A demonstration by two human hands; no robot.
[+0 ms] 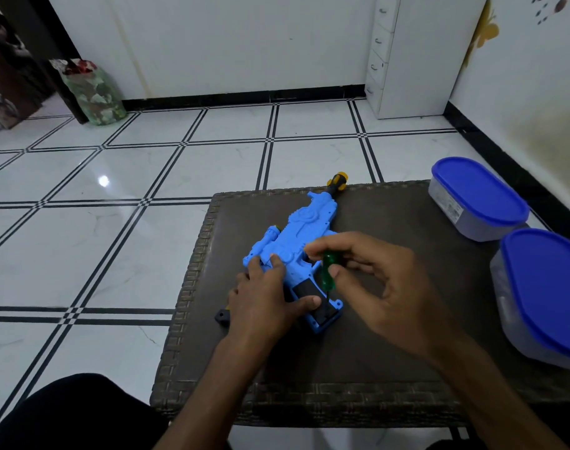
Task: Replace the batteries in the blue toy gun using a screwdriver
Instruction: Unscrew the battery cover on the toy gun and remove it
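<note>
The blue toy gun (pixel 304 228) lies flat on a dark wicker-edged table (pixel 390 336), its black and yellow muzzle pointing away from me. My left hand (pixel 264 300) presses down on the gun's rear body, thumb lying across the black grip panel (pixel 312 297). My right hand (pixel 377 284) pinches a green-handled screwdriver (pixel 328 271) between thumb and fingers. The screwdriver stands nearly upright with its tip at the black grip panel. A small dark piece (pixel 222 316) lies on the table just left of my left hand.
Two grey containers with blue lids stand at the table's right side, one farther (pixel 478 196) and one nearer (pixel 543 297). White tiled floor lies to the left. A white drawer cabinet (pixel 407 56) stands against the far wall. My dark-clothed knee (pixel 75 414) is at the lower left.
</note>
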